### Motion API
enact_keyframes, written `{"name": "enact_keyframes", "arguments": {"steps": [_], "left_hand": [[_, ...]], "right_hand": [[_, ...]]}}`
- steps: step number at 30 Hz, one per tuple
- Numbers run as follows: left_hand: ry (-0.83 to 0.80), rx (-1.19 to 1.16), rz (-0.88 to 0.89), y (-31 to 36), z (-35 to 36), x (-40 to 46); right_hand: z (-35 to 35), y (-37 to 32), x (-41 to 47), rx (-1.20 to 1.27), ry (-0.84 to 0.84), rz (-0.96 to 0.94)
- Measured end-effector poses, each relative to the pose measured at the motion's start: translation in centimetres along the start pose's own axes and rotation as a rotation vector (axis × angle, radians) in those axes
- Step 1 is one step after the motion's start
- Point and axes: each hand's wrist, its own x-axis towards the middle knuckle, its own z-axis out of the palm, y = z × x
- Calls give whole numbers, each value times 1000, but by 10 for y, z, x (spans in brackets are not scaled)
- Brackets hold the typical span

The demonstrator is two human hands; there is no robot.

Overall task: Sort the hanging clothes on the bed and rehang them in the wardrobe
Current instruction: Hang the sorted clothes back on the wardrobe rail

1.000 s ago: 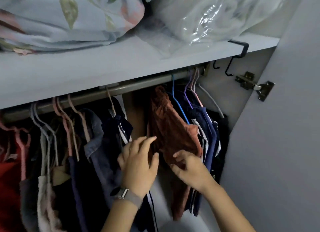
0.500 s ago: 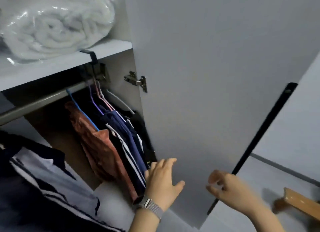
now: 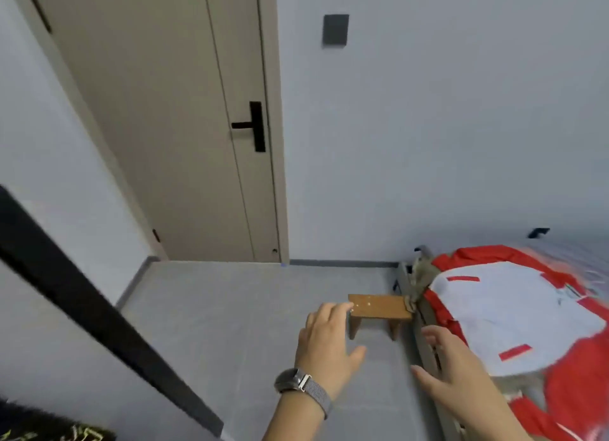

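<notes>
We hold both hands out over the grey floor [image 3: 230, 309], empty. Our left hand [image 3: 326, 345], a watch [image 3: 298, 382] on its wrist, has its fingers spread and relaxed; our right hand [image 3: 451, 368] is also spread, just beside the bed [image 3: 425, 315] edge. A red and white jacket [image 3: 514, 312] lies flat on the bed at right. A small wooden stool [image 3: 379, 309] stands against the bed. Beyond it is a closed door [image 3: 158, 121] with a black handle [image 3: 253, 126].
</notes>
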Motion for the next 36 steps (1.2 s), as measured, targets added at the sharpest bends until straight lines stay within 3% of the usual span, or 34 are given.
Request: {"name": "enact_keyframes", "arguments": {"steps": [8, 19, 26, 36], "left_hand": [[-217, 117, 119, 53, 56, 132], [-370, 70, 352, 140, 123, 323], [-538, 98, 489, 218, 193, 384], [-597, 169, 617, 342, 307, 462]], "right_hand": [[-57, 120, 51, 76, 126, 269], [-111, 213, 132, 104, 335, 530], [-140, 292, 157, 122, 412, 690], [-209, 430, 186, 171, 479, 794]]}}
